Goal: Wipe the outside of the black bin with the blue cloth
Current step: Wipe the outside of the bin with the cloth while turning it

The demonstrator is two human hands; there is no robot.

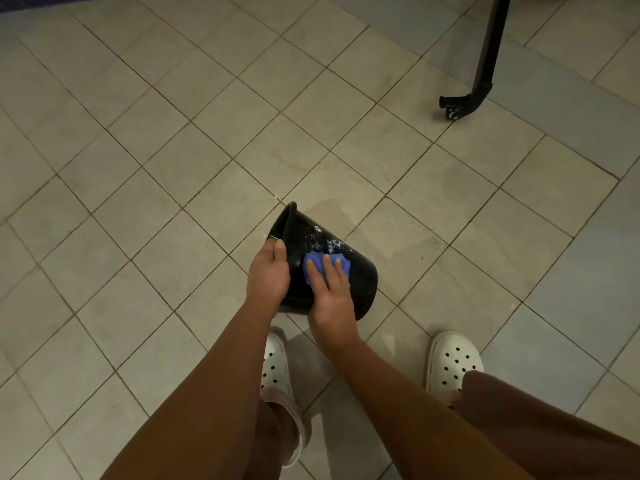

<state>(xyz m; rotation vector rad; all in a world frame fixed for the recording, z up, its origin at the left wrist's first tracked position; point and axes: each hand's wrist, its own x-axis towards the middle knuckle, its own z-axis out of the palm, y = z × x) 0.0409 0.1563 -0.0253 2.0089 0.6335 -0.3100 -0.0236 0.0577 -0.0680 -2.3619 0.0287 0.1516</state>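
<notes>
Presses cloth under right hand's straight fingers against tilted bin's side; grips rim with left hand; contents unseen.

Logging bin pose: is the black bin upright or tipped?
Tipped: the black bin is on its side, its mouth facing left where the left hand grips the rim, base to the right.

Blue cloth partly under right hand, black stand cut by top edge
</notes>
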